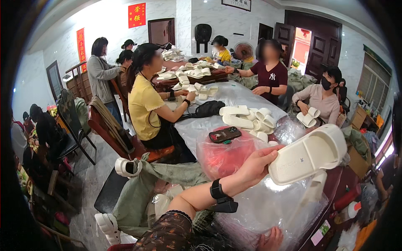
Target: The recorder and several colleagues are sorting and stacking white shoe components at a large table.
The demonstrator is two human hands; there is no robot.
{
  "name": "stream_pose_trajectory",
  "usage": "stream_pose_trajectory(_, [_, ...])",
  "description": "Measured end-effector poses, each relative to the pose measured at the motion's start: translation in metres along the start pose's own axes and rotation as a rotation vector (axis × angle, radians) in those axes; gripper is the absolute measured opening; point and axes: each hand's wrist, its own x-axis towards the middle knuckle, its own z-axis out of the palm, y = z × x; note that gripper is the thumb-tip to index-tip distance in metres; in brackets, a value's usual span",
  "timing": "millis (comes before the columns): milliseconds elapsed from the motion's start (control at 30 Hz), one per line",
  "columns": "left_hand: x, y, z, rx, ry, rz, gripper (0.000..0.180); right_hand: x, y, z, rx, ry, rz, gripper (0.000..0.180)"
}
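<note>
Slipper (307, 155), cream-white, foam-looking, held up above the desk (234, 98) in the left hand (255, 167), sole edge toward the camera. Fingers (268, 155) clamped on its heel end, thumb on the near edge, other fingers hidden behind. Likely light and slightly springy, stiff enough to keep its shape when held by one end; smooth surface, perhaps a bit slippery, not fragile. Best grip probably at the heel rim or across the strap, where the fingers can wrap round. Black wristband (217, 191) just behind the hand. Right hand (270, 240) low at the bottom edge, fingertips resting on a clear plastic bag (272, 205) beneath the slipper; open or closed cannot be told. Beyond the left fingers, a red bag (226, 157) with a dark phone (225, 134) on top, then a heap of more white slippers (247, 117). Other people seated around the desk, handling slippers.
</note>
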Motion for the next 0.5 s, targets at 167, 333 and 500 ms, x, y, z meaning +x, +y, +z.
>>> stream_pose_trajectory(167, [-0.012, 0.005, 0.007, -0.045, -0.070, 0.001, 0.044, -0.006, 0.011, 0.034, 0.096, -0.080, 0.151, 0.055])
stream_pose_trajectory(333, [-0.028, -0.003, -0.002, 0.010, -0.030, -0.052, 0.051, 0.011, -0.003, 0.022, 0.200, -0.001, 0.238, 0.054])
stream_pose_trajectory(500, [-0.027, -0.070, -0.033, -0.020, 0.119, -0.215, 0.045, 0.007, 0.001, 0.023, 0.178, 0.012, 0.214, 0.056])
